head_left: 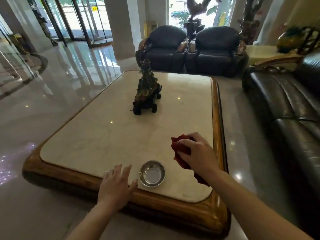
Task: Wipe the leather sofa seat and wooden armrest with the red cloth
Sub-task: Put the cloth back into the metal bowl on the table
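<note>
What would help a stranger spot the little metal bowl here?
Find the large low table with a pale stone top and wooden border. At its near edge, between the left hand and the right hand, sits a small round metal bowl. It alone is shiny silver; the figurine is dark and the cloth red.

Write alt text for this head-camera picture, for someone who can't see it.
A person's right hand grips a red cloth over a marble-topped coffee table, while the left hand is spread open at the table's wooden edge beside a small metal bowl. A dark figurine stands mid-table; the leather sofa is on the right.
</note>
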